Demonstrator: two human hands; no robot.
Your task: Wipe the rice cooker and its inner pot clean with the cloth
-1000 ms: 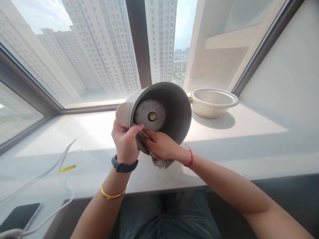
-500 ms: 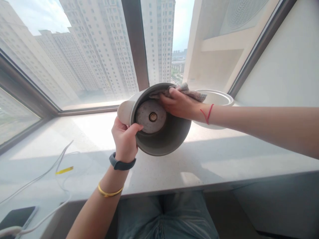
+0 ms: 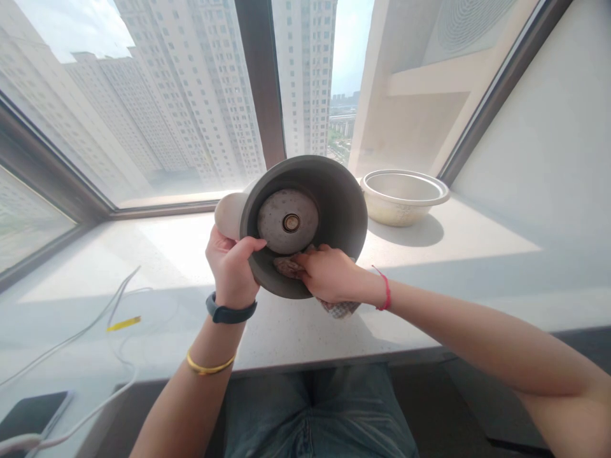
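Gripping the rim of the tilted grey metal cooker body point(image 3: 329, 210), the left hand point(image 3: 230, 267) held it above the pale stone tabletop point(image 3: 453, 254). The right hand point(image 3: 329, 273), fingers curled, pressed a checked cloth point(image 3: 340, 308) against the lower inner wall.

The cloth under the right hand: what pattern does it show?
A small check pattern on the cloth, head view.
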